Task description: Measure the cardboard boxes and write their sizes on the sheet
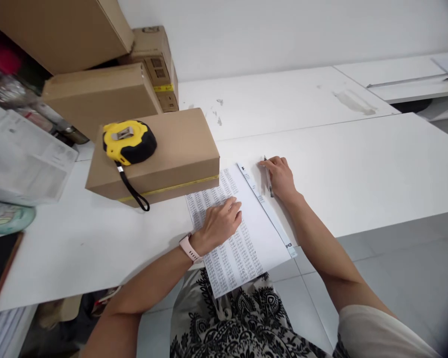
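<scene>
A printed sheet [246, 238] covered in small rows of text lies on the white table [358, 164], hanging over the front edge. My left hand [221, 221], a pale watch on its wrist, rests on the sheet with fingers curled loosely. My right hand [280, 176] lies at the sheet's upper right corner, closed around a pen [268, 180]. A closed cardboard box [160, 154] sits just left of the sheet. On top of it lies a yellow and black tape measure [129, 141], its black strap hanging down the box's side.
Larger cardboard boxes [100, 94] are stacked at the back left against the wall. Papers and packets [22, 159] lie at the far left. A second white table [403, 79] stands at the back right. Tiled floor shows below the table edge.
</scene>
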`<state>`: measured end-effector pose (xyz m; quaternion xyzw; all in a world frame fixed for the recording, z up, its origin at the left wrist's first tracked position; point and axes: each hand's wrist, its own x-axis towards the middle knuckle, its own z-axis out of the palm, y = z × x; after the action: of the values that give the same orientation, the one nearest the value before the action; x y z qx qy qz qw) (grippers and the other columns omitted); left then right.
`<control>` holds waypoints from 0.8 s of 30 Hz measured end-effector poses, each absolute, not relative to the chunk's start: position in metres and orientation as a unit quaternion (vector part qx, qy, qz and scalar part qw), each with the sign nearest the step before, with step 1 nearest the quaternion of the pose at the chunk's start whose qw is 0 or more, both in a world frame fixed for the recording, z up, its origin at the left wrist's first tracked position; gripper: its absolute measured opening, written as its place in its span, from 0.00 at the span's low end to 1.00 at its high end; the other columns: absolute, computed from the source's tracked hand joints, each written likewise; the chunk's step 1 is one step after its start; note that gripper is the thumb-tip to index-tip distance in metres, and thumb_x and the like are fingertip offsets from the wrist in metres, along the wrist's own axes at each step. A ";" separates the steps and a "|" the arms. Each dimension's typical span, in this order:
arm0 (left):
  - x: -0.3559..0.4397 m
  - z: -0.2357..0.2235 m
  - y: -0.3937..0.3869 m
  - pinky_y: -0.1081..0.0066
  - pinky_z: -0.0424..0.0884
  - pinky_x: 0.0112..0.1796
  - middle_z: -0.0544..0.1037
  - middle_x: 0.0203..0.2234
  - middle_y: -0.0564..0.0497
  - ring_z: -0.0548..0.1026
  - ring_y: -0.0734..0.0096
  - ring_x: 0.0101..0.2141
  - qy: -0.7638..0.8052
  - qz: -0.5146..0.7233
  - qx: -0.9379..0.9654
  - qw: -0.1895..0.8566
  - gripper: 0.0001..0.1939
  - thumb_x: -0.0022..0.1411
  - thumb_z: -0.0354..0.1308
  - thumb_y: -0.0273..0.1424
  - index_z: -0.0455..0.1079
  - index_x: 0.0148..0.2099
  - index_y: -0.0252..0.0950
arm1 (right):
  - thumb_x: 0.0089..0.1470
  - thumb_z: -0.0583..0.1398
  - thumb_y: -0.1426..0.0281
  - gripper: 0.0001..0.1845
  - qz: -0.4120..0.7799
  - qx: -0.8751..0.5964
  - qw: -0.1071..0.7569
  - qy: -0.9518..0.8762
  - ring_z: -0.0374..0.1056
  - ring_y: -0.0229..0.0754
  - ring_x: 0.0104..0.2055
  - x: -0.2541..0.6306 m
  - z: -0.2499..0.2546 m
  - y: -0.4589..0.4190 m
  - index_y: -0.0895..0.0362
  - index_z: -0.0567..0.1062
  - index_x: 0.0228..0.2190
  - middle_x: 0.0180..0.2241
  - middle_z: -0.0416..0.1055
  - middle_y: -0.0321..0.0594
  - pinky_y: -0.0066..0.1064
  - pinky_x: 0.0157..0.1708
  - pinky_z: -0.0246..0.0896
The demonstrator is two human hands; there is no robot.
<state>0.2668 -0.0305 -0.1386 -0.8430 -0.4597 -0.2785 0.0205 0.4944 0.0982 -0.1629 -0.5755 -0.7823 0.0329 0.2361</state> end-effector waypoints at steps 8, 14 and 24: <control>0.177 -0.044 -0.012 0.48 0.59 0.59 0.73 0.53 0.41 0.69 0.50 0.56 -0.570 -0.517 -0.591 0.242 0.18 0.60 0.62 0.33 0.71 0.53 0.37 | 0.53 0.48 0.82 0.32 -0.003 -0.595 0.236 -0.769 0.61 0.54 0.45 0.494 -0.170 0.101 0.58 0.71 0.57 0.43 0.72 0.51 0.42 0.45 0.61; 0.132 -0.006 0.017 0.44 0.52 0.63 0.58 0.65 0.33 0.55 0.39 0.65 -0.736 -0.399 -0.544 0.048 0.53 0.47 0.70 0.45 0.50 0.68 0.33 | 0.56 0.48 0.78 0.26 0.006 -0.604 0.255 -0.755 0.63 0.55 0.45 0.494 -0.175 0.106 0.59 0.75 0.51 0.43 0.73 0.52 0.42 0.43 0.62; 0.129 -0.017 0.014 0.49 0.63 0.59 0.72 0.57 0.38 0.70 0.47 0.56 -0.652 -0.595 -0.470 -0.027 0.43 0.42 0.70 0.41 0.63 0.60 0.35 | 0.56 0.50 0.76 0.23 0.058 -0.622 0.336 -0.705 0.65 0.54 0.47 0.493 -0.175 0.104 0.59 0.76 0.49 0.42 0.74 0.51 0.44 0.45 0.63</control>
<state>0.1287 0.0142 -0.0172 -0.4696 -0.6516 -0.5951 -0.0273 0.4931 0.1040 -0.1748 -0.6222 -0.7048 0.0578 0.3359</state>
